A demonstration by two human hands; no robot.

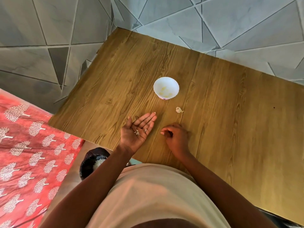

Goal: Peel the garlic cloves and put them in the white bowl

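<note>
Your left hand (pixel 137 131) lies palm up on the wooden table (pixel 230 129), fingers straight and together, with a few bits of garlic skin (pixel 136 132) on the palm. Your right hand (pixel 175 134) sits just beside it, fingers curled, blurred; can't tell if it's pinching anything. White bowl (pixel 166 88) stands further out, with peeled cloves (pixel 165 93) inside. One garlic piece (pixel 179 110) lies on the table between the bowl and your right hand.
</note>
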